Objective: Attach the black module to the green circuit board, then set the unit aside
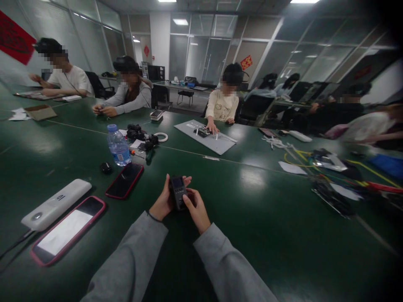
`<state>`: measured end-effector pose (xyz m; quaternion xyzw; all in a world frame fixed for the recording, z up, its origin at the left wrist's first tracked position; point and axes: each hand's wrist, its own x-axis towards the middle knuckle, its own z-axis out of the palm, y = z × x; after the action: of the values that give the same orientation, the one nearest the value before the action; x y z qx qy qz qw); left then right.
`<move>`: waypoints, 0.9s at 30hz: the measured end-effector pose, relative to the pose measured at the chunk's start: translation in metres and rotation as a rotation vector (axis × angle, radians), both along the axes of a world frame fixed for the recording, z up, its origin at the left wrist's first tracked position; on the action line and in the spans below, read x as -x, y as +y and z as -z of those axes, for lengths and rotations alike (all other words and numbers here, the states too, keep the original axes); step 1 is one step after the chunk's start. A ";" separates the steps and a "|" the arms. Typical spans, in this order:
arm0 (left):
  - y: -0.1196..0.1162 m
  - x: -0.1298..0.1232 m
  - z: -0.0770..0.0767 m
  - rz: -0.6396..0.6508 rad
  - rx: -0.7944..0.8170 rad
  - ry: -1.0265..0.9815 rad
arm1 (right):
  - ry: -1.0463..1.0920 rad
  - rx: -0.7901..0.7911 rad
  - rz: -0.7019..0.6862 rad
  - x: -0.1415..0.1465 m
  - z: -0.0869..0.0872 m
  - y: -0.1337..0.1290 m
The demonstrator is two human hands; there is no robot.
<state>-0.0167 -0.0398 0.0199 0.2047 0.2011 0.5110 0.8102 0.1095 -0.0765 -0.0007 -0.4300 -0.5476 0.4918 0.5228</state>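
A small dark handheld device with a screen and a few buttons (pixel 178 186) is held upright over the green table, its front towards me. My left hand (pixel 163 200) wraps it from the left and behind, with fingertips showing past its right edge. On the lower right side my right hand (pixel 197 208) grips it too, the thumb resting on the front near the buttons. What the screen displays is too small to read. Left of my hands lies a dark phone with a red edge (pixel 125 180).
A white power bank (pixel 56 204) and a pink-cased phone (pixel 68 230) lie at left. Beyond them stand a water bottle (pixel 119 144) and a black mouse (pixel 106 167). Cables and parts (pixel 333 184) spread at right. Across the table (pixel 252 235), a person touches a grey board (pixel 217 144).
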 end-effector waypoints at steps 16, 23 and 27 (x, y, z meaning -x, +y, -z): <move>-0.006 -0.008 -0.005 0.110 -0.016 0.163 | 0.383 0.232 0.072 -0.014 -0.001 0.007; -0.008 -0.009 -0.001 -0.130 -0.181 0.483 | 0.397 0.196 0.220 -0.014 0.000 0.008; -0.009 -0.011 -0.002 -0.186 -0.207 0.595 | 0.338 0.136 0.204 -0.016 0.003 0.008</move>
<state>-0.0060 -0.0488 0.0221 0.4070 0.3938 0.5185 0.6407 0.1252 -0.0686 -0.0039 -0.4291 -0.3712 0.5373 0.6241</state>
